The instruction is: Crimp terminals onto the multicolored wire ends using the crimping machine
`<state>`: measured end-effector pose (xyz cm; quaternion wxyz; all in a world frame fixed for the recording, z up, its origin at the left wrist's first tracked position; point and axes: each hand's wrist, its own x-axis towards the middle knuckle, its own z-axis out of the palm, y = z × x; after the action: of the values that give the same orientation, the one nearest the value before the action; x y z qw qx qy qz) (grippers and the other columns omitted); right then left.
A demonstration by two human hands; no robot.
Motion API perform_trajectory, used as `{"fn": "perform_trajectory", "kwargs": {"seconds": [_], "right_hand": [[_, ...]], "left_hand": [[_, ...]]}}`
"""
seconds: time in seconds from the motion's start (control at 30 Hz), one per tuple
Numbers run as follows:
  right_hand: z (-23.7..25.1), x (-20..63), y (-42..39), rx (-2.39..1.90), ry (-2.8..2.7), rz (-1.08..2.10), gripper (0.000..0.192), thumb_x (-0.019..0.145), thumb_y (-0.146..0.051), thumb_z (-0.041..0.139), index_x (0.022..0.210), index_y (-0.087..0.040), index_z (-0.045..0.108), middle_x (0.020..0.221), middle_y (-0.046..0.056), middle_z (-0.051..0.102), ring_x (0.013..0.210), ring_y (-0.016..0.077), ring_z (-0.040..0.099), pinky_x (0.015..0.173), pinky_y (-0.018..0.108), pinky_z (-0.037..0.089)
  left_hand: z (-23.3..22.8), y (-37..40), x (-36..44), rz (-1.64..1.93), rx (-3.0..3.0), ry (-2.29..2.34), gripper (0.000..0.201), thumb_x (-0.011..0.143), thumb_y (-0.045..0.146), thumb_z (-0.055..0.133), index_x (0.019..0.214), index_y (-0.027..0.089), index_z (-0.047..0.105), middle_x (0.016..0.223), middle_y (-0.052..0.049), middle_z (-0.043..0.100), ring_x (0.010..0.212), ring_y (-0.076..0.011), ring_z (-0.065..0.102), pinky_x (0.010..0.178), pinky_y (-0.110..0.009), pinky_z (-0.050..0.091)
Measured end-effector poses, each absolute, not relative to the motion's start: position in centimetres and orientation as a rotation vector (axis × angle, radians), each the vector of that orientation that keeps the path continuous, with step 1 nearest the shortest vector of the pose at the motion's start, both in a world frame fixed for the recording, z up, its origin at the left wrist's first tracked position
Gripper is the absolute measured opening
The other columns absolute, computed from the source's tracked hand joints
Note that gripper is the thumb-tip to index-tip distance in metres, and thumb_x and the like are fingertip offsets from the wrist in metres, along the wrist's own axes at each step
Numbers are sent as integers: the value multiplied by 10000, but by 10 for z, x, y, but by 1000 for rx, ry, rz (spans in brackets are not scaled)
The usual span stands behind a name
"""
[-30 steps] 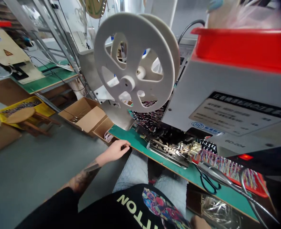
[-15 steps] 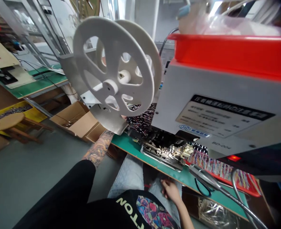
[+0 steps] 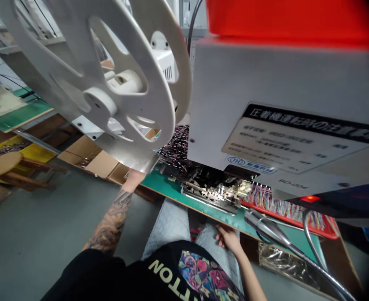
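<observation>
My left hand [image 3: 134, 179] reaches up behind the metal plate under the large white reel [image 3: 137, 96]. Only the wrist and back of the hand show below the plate; the fingers are hidden. My right hand [image 3: 229, 239] rests by my thigh, just under the front edge of the green table [image 3: 168, 191]. Its fingers are loosely bent and somewhat apart, and I see nothing in them. Between the hands, on the table, sits the metal applicator [image 3: 216, 194] of a grey crimping machine [image 3: 250, 75]. Dark bundled wires [image 3: 175, 150] lie behind the reel.
A red tray [image 3: 324, 232] of multicoloured wires lies right of the machine, with a bendable metal lamp arm [image 3: 275, 238] in front. A red bin [image 3: 291, 21] tops the machine. Cardboard boxes [image 3: 80, 154] and a wooden stool [image 3: 7, 165] stand at left.
My view has moved closer to the reel and machine, which look larger. More of my left wrist shows below the plate. My right hand stays by my thigh.
</observation>
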<state>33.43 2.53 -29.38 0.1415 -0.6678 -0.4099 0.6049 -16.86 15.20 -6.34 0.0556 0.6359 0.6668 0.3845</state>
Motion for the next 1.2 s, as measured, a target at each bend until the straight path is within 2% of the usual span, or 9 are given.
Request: {"fn": "perform_trajectory", "kwargs": {"seconds": [0.07,0.13,0.27,0.4,0.57,0.8,1.0,1.07,1.2], "right_hand": [[-294,334,23,-1921,-1197,1721,735,835,-931,636,981,-211,657,644,54,735,439,207,663,444,283,460],[-292,333,20,-1920,-1222,1683,711,848,-920,628,955,-218,660,664,59,745,452,219,676,462,301,479],[-284,329,13,-1953,-1290,1580,576,912,-788,582,914,-222,685,704,74,766,483,240,698,521,328,507],[-269,323,11,-1992,-1373,1478,432,927,-607,588,928,-213,764,690,60,756,526,243,702,629,344,546],[-238,303,17,-1893,-1467,1448,328,871,-510,675,845,-206,795,723,69,765,689,241,723,727,325,547],[-145,257,9,-1503,-1396,1586,581,1020,-691,684,1112,-146,864,773,53,754,664,174,653,666,282,540],[-75,246,15,-1299,-1102,1234,435,1028,-579,803,985,-154,886,607,-8,613,523,113,502,529,232,438],[-69,241,21,-1291,-1076,1197,419,1009,-561,822,1063,-154,905,598,-22,584,521,107,468,512,227,412],[-65,226,36,-1282,-1093,1251,467,976,-564,839,1163,-141,910,589,-31,567,532,113,457,508,232,389]], "left_hand": [[-78,138,-177,1192,1911,2069,351,1110,460,747,1067,117,811,1071,-103,824,1025,-290,804,973,-473,692],[-89,115,-178,1235,1936,2059,334,1108,407,691,968,139,832,1015,-130,846,1023,-313,818,994,-492,685],[-99,74,-159,1369,2188,1844,232,1128,263,647,1136,209,873,1170,-108,888,1227,-307,822,1137,-524,636],[-97,57,-121,1416,2343,1637,179,1093,179,736,1171,252,881,1064,-70,868,1114,-279,828,1051,-495,642],[-87,46,-57,1411,2179,1192,93,1070,167,785,1104,210,859,981,-70,852,948,-227,813,917,-413,668],[-66,46,2,1118,1537,996,223,1012,337,829,865,170,814,908,-109,848,891,-241,831,821,-365,679],[-60,58,14,897,1194,947,368,986,493,879,920,152,758,840,-68,788,655,-182,774,685,-313,654],[-58,60,17,920,1302,994,327,1020,459,844,934,155,765,871,-65,788,633,-156,729,638,-287,605],[-50,61,20,963,1672,1052,165,1083,264,735,960,172,794,915,-60,811,808,-179,748,771,-302,579]]}}
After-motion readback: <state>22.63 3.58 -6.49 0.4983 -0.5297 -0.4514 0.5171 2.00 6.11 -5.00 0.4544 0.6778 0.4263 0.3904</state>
